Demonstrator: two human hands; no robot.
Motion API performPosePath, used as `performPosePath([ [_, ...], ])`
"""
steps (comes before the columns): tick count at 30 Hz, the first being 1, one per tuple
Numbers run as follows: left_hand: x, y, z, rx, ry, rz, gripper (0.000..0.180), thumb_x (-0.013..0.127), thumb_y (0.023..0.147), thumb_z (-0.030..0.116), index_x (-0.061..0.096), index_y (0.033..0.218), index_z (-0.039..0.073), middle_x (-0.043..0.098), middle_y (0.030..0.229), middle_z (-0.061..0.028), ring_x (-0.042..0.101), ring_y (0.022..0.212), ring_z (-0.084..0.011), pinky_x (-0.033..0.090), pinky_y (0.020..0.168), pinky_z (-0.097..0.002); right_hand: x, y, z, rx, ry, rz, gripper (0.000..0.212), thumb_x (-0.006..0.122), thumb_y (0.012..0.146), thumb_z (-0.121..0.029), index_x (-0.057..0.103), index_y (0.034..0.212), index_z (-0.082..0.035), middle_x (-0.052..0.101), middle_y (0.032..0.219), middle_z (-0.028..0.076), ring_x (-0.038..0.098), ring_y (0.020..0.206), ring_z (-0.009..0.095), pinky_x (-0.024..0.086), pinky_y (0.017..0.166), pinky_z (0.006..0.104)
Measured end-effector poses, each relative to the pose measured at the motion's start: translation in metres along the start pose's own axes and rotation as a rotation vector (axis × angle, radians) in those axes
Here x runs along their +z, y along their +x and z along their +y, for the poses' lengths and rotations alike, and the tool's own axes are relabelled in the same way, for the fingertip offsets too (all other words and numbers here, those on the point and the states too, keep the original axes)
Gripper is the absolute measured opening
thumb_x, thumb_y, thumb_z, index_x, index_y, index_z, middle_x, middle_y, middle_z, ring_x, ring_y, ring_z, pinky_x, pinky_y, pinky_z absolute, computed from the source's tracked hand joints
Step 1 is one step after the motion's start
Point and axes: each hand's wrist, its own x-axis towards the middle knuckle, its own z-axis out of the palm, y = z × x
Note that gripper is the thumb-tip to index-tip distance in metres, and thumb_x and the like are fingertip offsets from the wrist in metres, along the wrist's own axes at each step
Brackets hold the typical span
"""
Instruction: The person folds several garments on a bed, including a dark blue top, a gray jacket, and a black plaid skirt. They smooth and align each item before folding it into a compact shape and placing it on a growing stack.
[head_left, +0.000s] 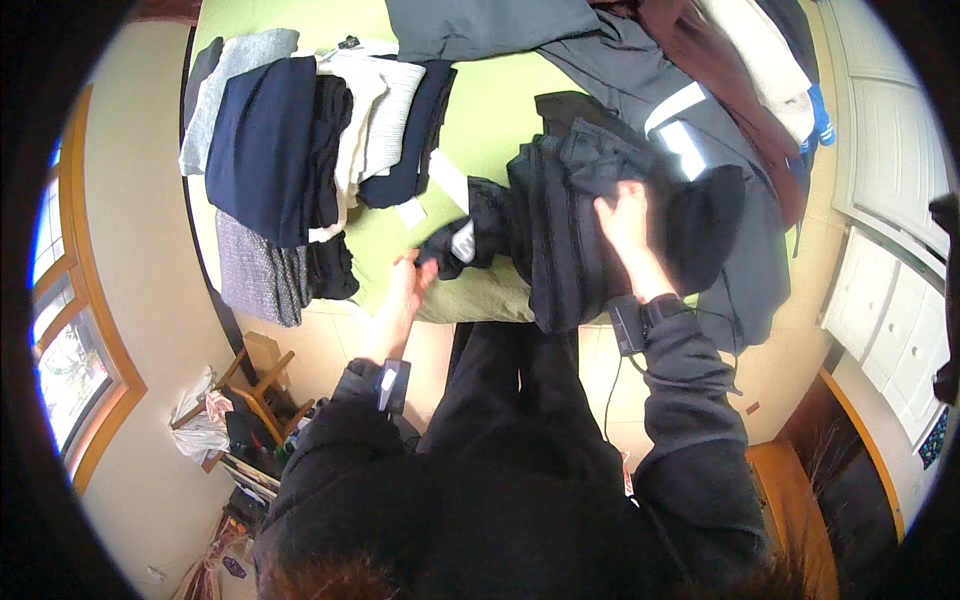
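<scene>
A black garment (570, 240) lies in loose folds near the front edge of the bed; its kind cannot be made out. At its left a narrow black end with a white patch (463, 241) sticks out, and my left hand (408, 287) has its fingers closed on that end. On top of the garment rests my right hand (632, 232), thumb and forefinger apart, partly blurred. To the right of this hand, a dark part of the garment (705, 215) is smeared by motion. Both wrists wear small black devices.
Folded clothes stand in stacks at the left, including a navy garment (262, 150), a white knit (392, 115) and a grey tweed piece (265, 265). Dark grey clothing (490, 25) and a brown garment (735, 80) spread over the green bed cover (490, 90). White cabinets (885, 300) stand right.
</scene>
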Motion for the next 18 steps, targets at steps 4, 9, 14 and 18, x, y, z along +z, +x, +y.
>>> performPosePath([
  [4, 0.011, 0.010, -0.029, 0.571, 0.402, 0.098, 0.055, 0.067, 0.074, 0.012, 0.042, 0.122, -0.001, 0.048, 0.119, -0.0214, 0.050, 0.107, -0.0295, 0.042, 0.093, -0.0373, -0.046, -0.008, -0.002, 0.280, 0.733, 0.083, 0.044, 0.064, 0.075, -0.024, 0.055, 0.106, 0.006, 0.061, 0.098, 0.018, 0.059, 0.091, 0.030, 0.045, 0.085, 0.0377],
  [9, 0.073, -0.026, -0.080, 1.206, 0.991, -0.335, 0.070, 0.077, 0.066, 0.028, 0.046, 0.123, 0.001, 0.044, 0.122, -0.0219, 0.040, 0.117, -0.0375, 0.034, 0.099, -0.0435, -0.106, -0.012, -0.001, 0.762, 1.743, 0.081, 0.032, 0.062, 0.074, -0.021, 0.058, 0.101, -0.003, 0.063, 0.097, 0.011, 0.058, 0.092, 0.026, 0.048, 0.084, 0.0398],
  [14, 0.114, -0.061, -0.132, 0.972, 0.980, -0.585, 0.081, 0.077, 0.068, 0.040, 0.041, 0.129, 0.002, 0.032, 0.130, -0.0288, 0.035, 0.120, -0.0424, 0.032, 0.102, -0.0440, -0.159, -0.047, 0.008, 0.570, 1.520, 0.443, 0.054, 0.049, 0.085, -0.042, 0.047, 0.126, -0.008, 0.049, 0.129, 0.012, 0.044, 0.120, 0.026, 0.032, 0.104, 0.0427],
  [18, 0.125, -0.044, -0.128, 0.558, 0.792, -0.244, 0.085, 0.077, 0.068, 0.042, 0.034, 0.129, 0.001, 0.029, 0.133, -0.0276, 0.033, 0.122, -0.0400, 0.033, 0.101, -0.0423, -0.194, -0.065, 0.043, 0.506, 1.340, 0.616, 0.051, 0.047, 0.085, -0.040, 0.051, 0.124, -0.007, 0.051, 0.127, 0.012, 0.047, 0.117, 0.028, 0.036, 0.101, 0.0442],
])
